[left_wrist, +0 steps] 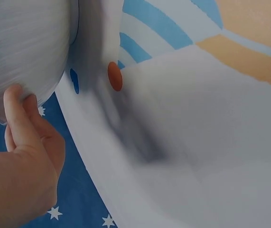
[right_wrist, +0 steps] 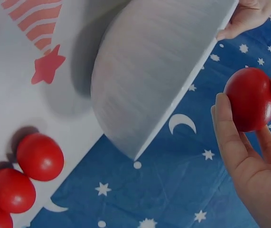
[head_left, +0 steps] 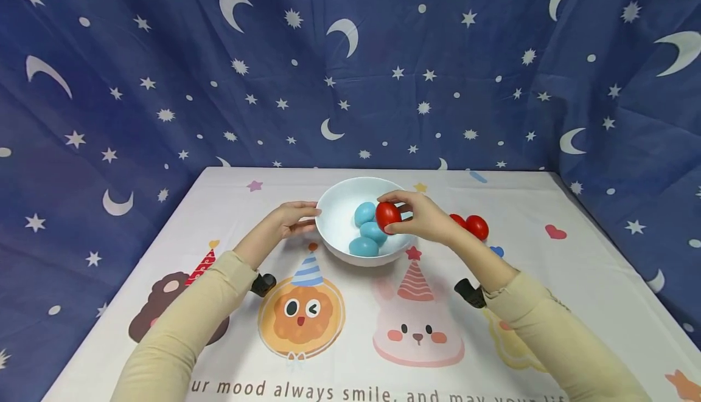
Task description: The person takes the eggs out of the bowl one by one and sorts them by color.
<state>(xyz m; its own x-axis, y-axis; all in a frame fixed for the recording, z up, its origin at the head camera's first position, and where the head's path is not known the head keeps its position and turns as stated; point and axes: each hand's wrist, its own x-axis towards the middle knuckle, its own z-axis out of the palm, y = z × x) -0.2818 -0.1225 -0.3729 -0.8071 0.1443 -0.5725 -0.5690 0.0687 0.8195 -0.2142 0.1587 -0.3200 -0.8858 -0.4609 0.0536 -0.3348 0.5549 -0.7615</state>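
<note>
From where I stand, the red egg [head_left: 387, 217] is smooth and glossy, deep red all over, with a soft shine on its side. It is in the air above the right part of a white bowl [head_left: 333, 219], clear of the rim. The right hand [head_left: 418, 214] pinches it between thumb and fingertips. The left hand [head_left: 298, 216] grips the bowl's rim on the opposite side, thumb and fingers closed on the edge.

The bowl is plain, round and wide, and it stands upright. Three pale blue eggs [head_left: 364, 247] lie inside, bunched toward the middle and front. The raised egg and right hand block part of the bowl's right side from view. Past that hand, three more red eggs [right_wrist: 40, 156] sit close together on the worktop [head_left: 515, 201]; from above, the right wrist hides some of them.

A small black object [head_left: 471, 293] shows at each wrist, just beyond the cream sleeves [head_left: 564, 329]. The worktop's white cover carries cartoon faces in party hats and a line of lettering. Behind it hangs a creased dark blue curtain [head_left: 383, 25] scattered with white moons and stars.
</note>
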